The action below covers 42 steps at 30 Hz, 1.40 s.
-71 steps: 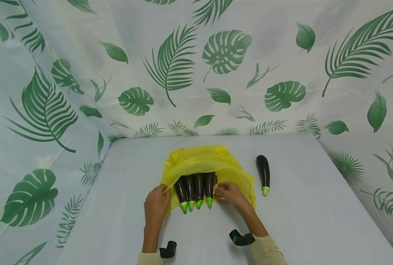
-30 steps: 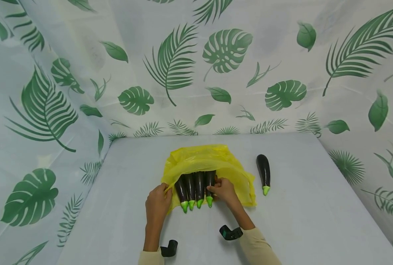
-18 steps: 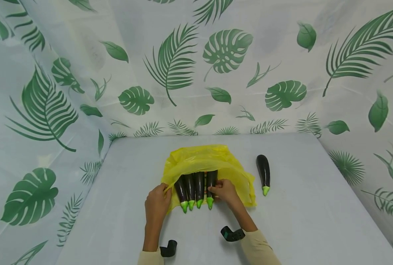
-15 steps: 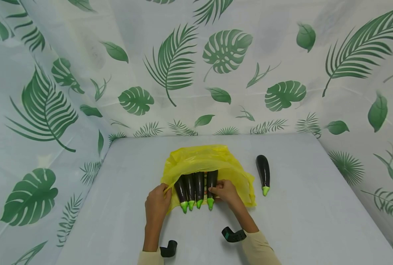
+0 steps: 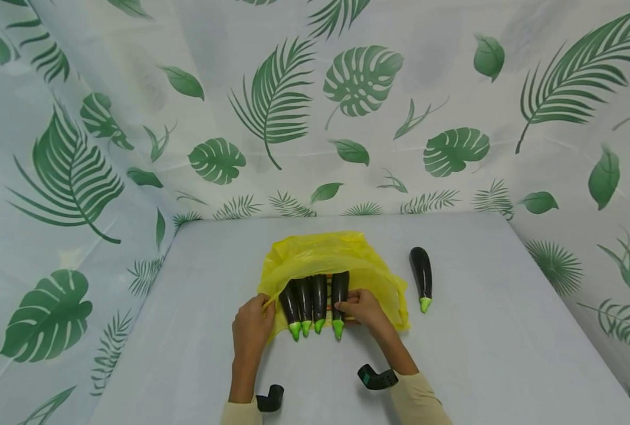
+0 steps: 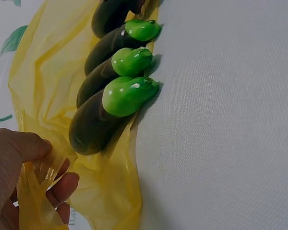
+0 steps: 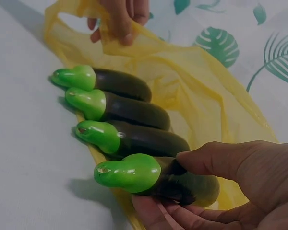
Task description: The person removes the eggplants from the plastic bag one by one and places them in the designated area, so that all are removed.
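Note:
A yellow plastic bag [image 5: 315,251] lies on the table with its mouth toward me. Several dark eggplants with green stem ends lie side by side in its mouth, among them a left one [image 5: 289,307]. My left hand [image 5: 253,321] pinches the bag's left edge; in the left wrist view the thumb [image 6: 31,146] presses the film against the fingers. My right hand [image 5: 365,307] grips the rightmost eggplant [image 7: 134,175], thumb on top and fingers beneath. That eggplant stands slightly apart from the others. The bag hides the far ends of the eggplants.
Another eggplant [image 5: 422,277] lies alone on the white table [image 5: 485,330], right of the bag. Leaf-patterned sheeting [image 5: 294,118] rises behind and at both sides. A black wrist device [image 5: 377,378] sits at the right wrist, another [image 5: 270,399] at the left.
My right hand has moved from beside the rightmost eggplant to gripping it. That eggplant has shifted slightly right and toward me, widening the gap to its neighbour. The left hand stays on the bag.

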Motion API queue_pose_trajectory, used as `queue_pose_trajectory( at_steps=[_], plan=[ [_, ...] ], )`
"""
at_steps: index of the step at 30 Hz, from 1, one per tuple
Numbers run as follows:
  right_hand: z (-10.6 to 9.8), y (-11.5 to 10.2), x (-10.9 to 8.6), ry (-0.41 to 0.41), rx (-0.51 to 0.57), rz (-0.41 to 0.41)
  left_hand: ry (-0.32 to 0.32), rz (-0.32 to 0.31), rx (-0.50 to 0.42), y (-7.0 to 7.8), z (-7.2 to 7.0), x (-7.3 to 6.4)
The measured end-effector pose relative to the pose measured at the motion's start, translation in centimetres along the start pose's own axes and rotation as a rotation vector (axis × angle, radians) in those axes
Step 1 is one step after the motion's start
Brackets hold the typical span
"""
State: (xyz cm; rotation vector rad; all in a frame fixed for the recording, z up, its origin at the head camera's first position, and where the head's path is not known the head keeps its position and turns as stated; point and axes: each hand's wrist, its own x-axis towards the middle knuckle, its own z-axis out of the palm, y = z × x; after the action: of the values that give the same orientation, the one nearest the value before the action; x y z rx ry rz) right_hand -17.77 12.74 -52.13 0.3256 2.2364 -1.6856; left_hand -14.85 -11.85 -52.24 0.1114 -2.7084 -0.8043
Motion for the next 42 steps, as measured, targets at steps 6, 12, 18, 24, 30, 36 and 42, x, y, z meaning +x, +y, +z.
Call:
queue_pose_trajectory(
  at_steps=[6,12,18,24,30,36,42],
  plan=[
    [-0.3,-0.3,-0.5,-0.023,-0.008,-0.002,0.011,0.020,0.004,0.1,0.2,0.0],
    [-0.6,-0.5,-1.1,-0.064,-0.058,0.013,0.024,0.041,0.010,0.1,0.3,0.1],
    [-0.9,-1.2,-1.8,-0.124,-0.096,0.016,0.022,0.036,0.015,0.1,0.1,0.2],
    [-1.2,-1.6,-2.6,-0.184,-0.066,0.005,0.023,0.045,0.009,0.4,0.0,0.1],
    [-1.5,-1.7,-3.2,-0.236,-0.081,0.000,0.013,0.034,0.014,0.3,0.1,0.1],
    [-2.0,-1.9,-4.1,-0.309,-0.141,-0.031,0.011,0.030,0.009,0.3,0.0,0.1],
    [-2.5,-2.5,-5.0,-0.424,-0.168,-0.081,0.015,0.026,0.008,0.3,0.0,0.1]
  ],
)
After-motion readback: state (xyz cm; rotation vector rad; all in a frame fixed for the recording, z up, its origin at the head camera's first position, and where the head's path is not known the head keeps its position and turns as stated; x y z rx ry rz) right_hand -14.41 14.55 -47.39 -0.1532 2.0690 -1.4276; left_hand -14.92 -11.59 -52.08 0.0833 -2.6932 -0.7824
